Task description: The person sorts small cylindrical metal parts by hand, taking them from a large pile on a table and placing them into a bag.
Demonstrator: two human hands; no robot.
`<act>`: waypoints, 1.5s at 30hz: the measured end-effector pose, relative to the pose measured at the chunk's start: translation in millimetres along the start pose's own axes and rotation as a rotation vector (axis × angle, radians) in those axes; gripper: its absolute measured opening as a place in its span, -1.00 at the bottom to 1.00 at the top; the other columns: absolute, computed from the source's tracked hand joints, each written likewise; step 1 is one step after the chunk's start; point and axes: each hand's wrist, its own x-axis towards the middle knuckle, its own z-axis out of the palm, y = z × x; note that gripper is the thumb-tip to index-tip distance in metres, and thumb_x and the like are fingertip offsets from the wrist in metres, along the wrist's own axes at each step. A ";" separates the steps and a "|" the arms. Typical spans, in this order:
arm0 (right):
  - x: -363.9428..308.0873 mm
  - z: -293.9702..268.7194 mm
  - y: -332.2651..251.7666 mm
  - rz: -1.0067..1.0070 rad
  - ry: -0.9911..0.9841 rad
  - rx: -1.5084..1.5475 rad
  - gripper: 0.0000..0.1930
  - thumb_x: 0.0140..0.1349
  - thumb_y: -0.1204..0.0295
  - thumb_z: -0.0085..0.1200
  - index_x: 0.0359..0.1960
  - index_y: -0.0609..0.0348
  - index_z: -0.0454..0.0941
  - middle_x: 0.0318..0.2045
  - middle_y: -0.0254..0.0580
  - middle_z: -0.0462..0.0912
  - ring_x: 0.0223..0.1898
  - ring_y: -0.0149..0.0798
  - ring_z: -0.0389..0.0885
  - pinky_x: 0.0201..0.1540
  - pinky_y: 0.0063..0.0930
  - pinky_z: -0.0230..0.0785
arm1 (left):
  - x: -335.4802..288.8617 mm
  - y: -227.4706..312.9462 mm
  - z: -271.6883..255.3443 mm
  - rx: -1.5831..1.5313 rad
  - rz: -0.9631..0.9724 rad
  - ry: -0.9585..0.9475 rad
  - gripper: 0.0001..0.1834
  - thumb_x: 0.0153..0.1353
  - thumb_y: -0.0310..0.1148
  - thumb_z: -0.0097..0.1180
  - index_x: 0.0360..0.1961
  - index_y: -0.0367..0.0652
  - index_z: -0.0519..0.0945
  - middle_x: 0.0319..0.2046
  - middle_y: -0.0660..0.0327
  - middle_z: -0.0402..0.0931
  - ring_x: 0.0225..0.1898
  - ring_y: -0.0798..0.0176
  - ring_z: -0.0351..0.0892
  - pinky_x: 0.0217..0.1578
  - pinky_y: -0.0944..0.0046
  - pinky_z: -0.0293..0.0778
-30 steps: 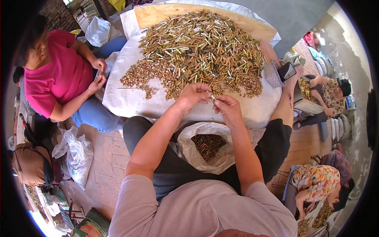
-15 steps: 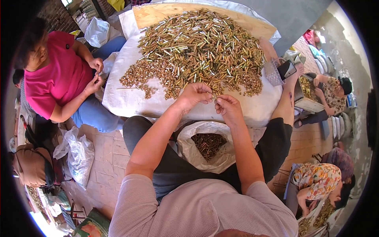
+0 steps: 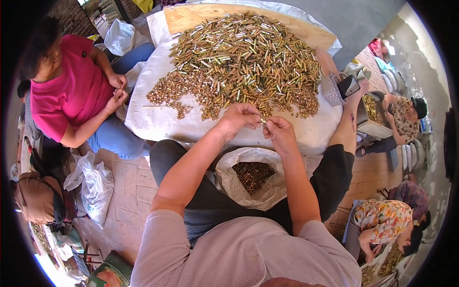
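My left hand (image 3: 240, 117) and my right hand (image 3: 279, 130) meet above the near edge of the cloth-covered table (image 3: 155, 119). Between their fingertips is a small shiny metal piece (image 3: 263, 120), brassy in tone; its exact shape is too small to make out. Both hands are closed in a pinch on it. Just beyond them lies a big heap of short metal tubes (image 3: 244, 57), gold and silver in colour. Smaller copper-coloured metal pieces (image 3: 179, 88) spread along the heap's near side. Below my hands, between my legs, stands an open white sack (image 3: 227, 179) holding darker metal pieces (image 3: 253, 176).
A wooden board (image 3: 191, 15) borders the heap's far side. At the left sits a person in a pink shirt (image 3: 71, 91), near a filled plastic bag (image 3: 97, 191). A woven basket (image 3: 331, 91) with a phone (image 3: 348, 86) stands at the table's right. More people (image 3: 382, 220) work at the right.
My hands stay close together and have shifted very slightly. The metal piece between them shows more clearly now. The view has moved a little.
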 end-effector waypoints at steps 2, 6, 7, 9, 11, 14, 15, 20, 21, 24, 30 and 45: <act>0.9 -5.0 2.4 0.012 0.001 0.049 -0.88 0.27 0.44 0.22 -0.23 0.19 0.61 -0.42 -0.26 0.66 -0.45 -0.40 0.60 -0.42 -0.54 0.46 | 0.0 -0.4 6.1 -0.028 -0.013 0.004 -0.89 0.18 -0.51 0.27 -0.26 -0.25 0.62 -0.38 0.21 0.65 -0.38 0.36 0.64 -0.31 0.36 0.57; 4.8 -13.8 11.0 0.069 0.029 0.185 -0.85 0.22 0.55 0.24 -0.17 0.23 0.64 -0.34 -0.29 0.69 -0.33 -0.40 0.62 -0.25 -0.52 0.49 | 2.0 -7.1 9.7 -0.120 -0.033 -0.008 -0.90 0.22 -0.51 0.25 -0.26 -0.26 0.61 -0.36 0.18 0.64 -0.37 0.29 0.68 -0.32 0.32 0.60; 5.0 -17.0 12.1 0.069 0.025 0.184 -0.85 0.22 0.55 0.24 -0.17 0.23 0.64 -0.34 -0.29 0.69 -0.33 -0.40 0.62 -0.25 -0.52 0.49 | 1.7 -7.8 11.0 -0.120 -0.031 -0.006 -0.90 0.22 -0.51 0.25 -0.26 -0.26 0.61 -0.36 0.18 0.64 -0.37 0.29 0.68 -0.32 0.32 0.60; 5.3 -23.1 13.4 0.023 -0.068 0.218 -0.91 0.24 0.56 0.21 -0.23 0.23 0.61 -0.43 -0.29 0.64 -0.45 -0.42 0.56 -0.40 -0.55 0.42 | 0.3 -8.7 13.8 -0.255 -0.069 -0.021 -0.90 0.23 -0.52 0.24 -0.24 -0.26 0.60 -0.36 0.16 0.64 -0.37 0.25 0.68 -0.32 0.30 0.60; 5.3 -19.5 12.5 -0.002 -0.067 0.179 -0.95 0.25 0.57 0.19 -0.27 0.22 0.60 -0.47 -0.29 0.61 -0.49 -0.43 0.52 -0.45 -0.56 0.36 | -2.9 -7.8 15.7 -0.283 -0.099 -0.004 -0.89 0.23 -0.51 0.24 -0.23 -0.27 0.60 -0.36 0.15 0.64 -0.37 0.24 0.68 -0.32 0.28 0.60; 4.1 -16.8 10.2 -0.068 -0.085 0.095 -0.98 0.27 0.58 0.16 -0.32 0.21 0.57 -0.52 -0.30 0.57 -0.54 -0.44 0.46 -0.52 -0.57 0.28 | -7.2 -5.7 18.6 -0.303 -0.141 0.018 -0.88 0.24 -0.51 0.23 -0.21 -0.28 0.59 -0.36 0.14 0.64 -0.36 0.22 0.67 -0.31 0.26 0.59; 3.6 -16.8 9.3 -0.106 -0.098 0.053 -0.97 0.28 0.57 0.15 -0.33 0.21 0.56 -0.55 -0.31 0.55 -0.55 -0.44 0.45 -0.52 -0.57 0.27 | -8.3 -5.2 19.7 -0.295 -0.161 0.023 -0.88 0.24 -0.52 0.22 -0.21 -0.28 0.59 -0.36 0.14 0.64 -0.36 0.22 0.67 -0.31 0.25 0.59; 3.0 -23.7 16.6 -0.032 -0.120 0.206 -0.92 0.28 0.47 0.18 -0.33 0.15 0.54 -0.49 -0.33 0.58 -0.53 -0.46 0.48 -0.52 -0.59 0.29 | -7.4 -9.1 26.1 -0.231 -0.090 0.007 -0.89 0.25 -0.52 0.22 -0.21 -0.29 0.59 -0.36 0.13 0.64 -0.37 0.21 0.67 -0.31 0.25 0.60; 3.7 -27.2 20.2 0.006 -0.117 0.263 -0.87 0.28 0.39 0.21 -0.32 0.11 0.52 -0.46 -0.32 0.60 -0.51 -0.45 0.51 -0.52 -0.61 0.34 | -5.0 -9.1 24.4 -0.292 -0.106 -0.007 -0.89 0.25 -0.52 0.22 -0.21 -0.29 0.59 -0.36 0.14 0.63 -0.37 0.22 0.67 -0.31 0.25 0.60; -0.8 -2.4 9.1 0.004 -0.075 0.229 -0.87 0.30 0.36 0.20 -0.31 0.11 0.53 -0.45 -0.32 0.61 -0.52 -0.46 0.50 -0.52 -0.62 0.32 | -6.8 -7.6 21.0 -0.335 -0.116 -0.004 -0.89 0.24 -0.53 0.22 -0.22 -0.28 0.59 -0.37 0.14 0.63 -0.36 0.22 0.67 -0.31 0.25 0.61; -2.1 -9.3 1.5 -0.024 -0.051 0.152 -0.85 0.30 0.35 0.19 -0.21 0.13 0.59 -0.39 -0.29 0.65 -0.47 -0.45 0.57 -0.48 -0.64 0.38 | -3.0 0.2 24.7 -0.234 -0.040 -0.020 -0.90 0.23 -0.52 0.24 -0.24 -0.29 0.60 -0.39 0.15 0.64 -0.39 0.29 0.66 -0.31 0.30 0.59; 0.0 -14.4 11.7 -0.050 -0.054 0.172 -0.87 0.30 0.39 0.19 -0.18 0.13 0.60 -0.38 -0.28 0.68 -0.44 -0.40 0.63 -0.42 -0.57 0.47 | -4.5 0.2 24.2 0.011 0.124 -0.002 -0.91 0.19 -0.59 0.18 -0.27 -0.25 0.65 -0.36 0.29 0.65 -0.36 0.48 0.58 -0.27 0.44 0.50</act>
